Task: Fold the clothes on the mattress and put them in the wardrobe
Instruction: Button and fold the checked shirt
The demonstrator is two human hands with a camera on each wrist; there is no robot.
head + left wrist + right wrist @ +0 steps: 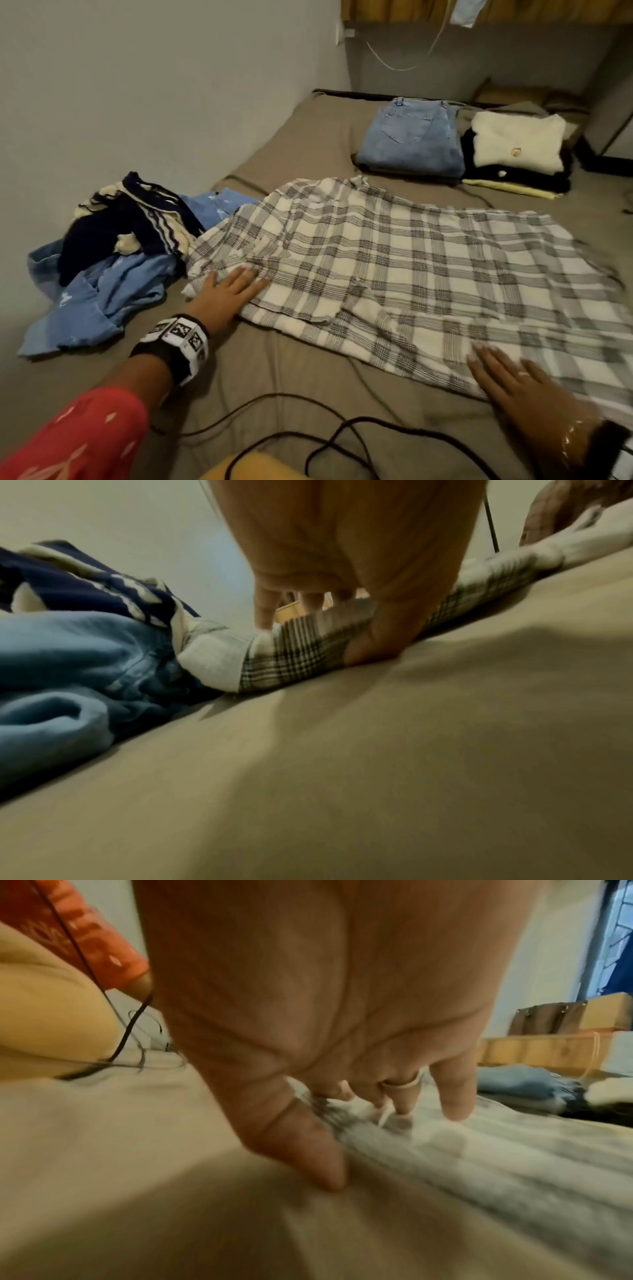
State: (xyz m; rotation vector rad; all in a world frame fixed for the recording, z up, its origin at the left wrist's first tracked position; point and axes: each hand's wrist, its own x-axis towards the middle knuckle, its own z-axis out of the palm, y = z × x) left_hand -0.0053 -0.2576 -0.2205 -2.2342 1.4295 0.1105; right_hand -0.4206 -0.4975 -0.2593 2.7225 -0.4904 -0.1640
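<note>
Clothes lie in three lots on the mattress (281,363). Biggest is the plaid shirt (394,274), spread flat between and beyond both hands. Well beyond the right hand (513,380) stand the folded stacks (462,150), jeans beside sweaters. Just outside the left hand (226,294) sits the unfolded heap (113,260) of blue and navy pieces. No wardrobe is in view.

The step in hand looks like smoothing the shirt before a fold. To do it well, I judge, press the wrinkles outward from the middle, square the near hem, and keep the sleeve edge off the heap so nothing gets dragged in.

Both hands are apart, palms down, fingers straight and spread, gripping nothing. The left rests on the shirt's sleeve end, thumb (373,647) down at the cloth's edge on the mattress. The right lies on the near hem, fingertips (455,1110) on the plaid, a ring (404,1081) on one finger; that view is blurred.
</note>
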